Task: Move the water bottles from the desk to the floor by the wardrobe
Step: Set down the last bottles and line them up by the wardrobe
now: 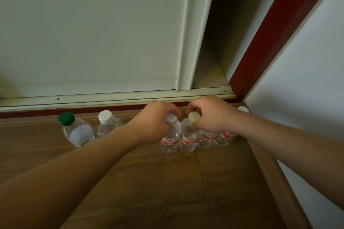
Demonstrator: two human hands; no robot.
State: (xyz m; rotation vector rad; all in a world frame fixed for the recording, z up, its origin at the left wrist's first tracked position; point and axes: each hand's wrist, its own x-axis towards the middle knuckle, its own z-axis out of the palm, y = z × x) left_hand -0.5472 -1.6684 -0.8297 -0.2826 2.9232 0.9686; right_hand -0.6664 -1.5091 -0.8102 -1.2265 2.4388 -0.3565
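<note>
From the head camera, a row of water bottles stands upright on the wooden floor (pixel 167 182) along the wardrobe (pixel 89 29) base. The left hand (pixel 156 122) is curled around the neck of a red-labelled bottle (pixel 170 141) near the frame's centre. At its 3 o'clock, touching it, a cream-capped bottle (pixel 189 138) is pinched at the cap by the right hand's (pixel 210 115) fingers. More red-labelled bottles (pixel 216 138) continue toward 3 o'clock. At 9 o'clock stand a white-capped bottle (pixel 107 122) and a green-capped bottle (pixel 76 130).
</note>
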